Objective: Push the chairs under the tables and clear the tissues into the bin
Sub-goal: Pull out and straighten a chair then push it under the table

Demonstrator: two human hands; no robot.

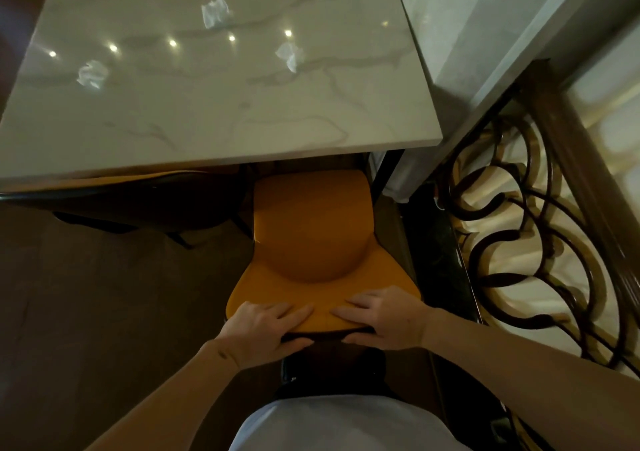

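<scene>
Right below the camera, both hands are on the top edge of the orange chair's (311,239) backrest. Left hand (266,326) has its fingers laid over the front of the backrest and its thumb tucked round the dark back edge, so its grip is closed on the chair. Right hand (381,319) mirrors it, fingers spread flat on the orange face, thumb hooked behind, also holding the backrest. The two hands sit close together, fingertips nearly meeting at the middle.

The chair's seat points toward the marble bench (221,80), and its front edge is just under the bench's near edge; most of the seat is out in the open. Left of it, a second chair (145,201) with a dark back sits tucked further under the bench.

Up on the bench top, three crumpled tissues lie well apart: one tissue at the far middle (215,12), one toward the right (289,55), one on the left (90,74). Ceiling lights glare off the glossy surface between them.

On the right side it's tight: a black bench leg (388,173) stands just beside the seat, then a pale wall (485,35), and nearer, a dark scrolled iron railing (519,236) runs alongside the chair. Brown floor (104,295) spreads to the left. No bin is in view.
</scene>
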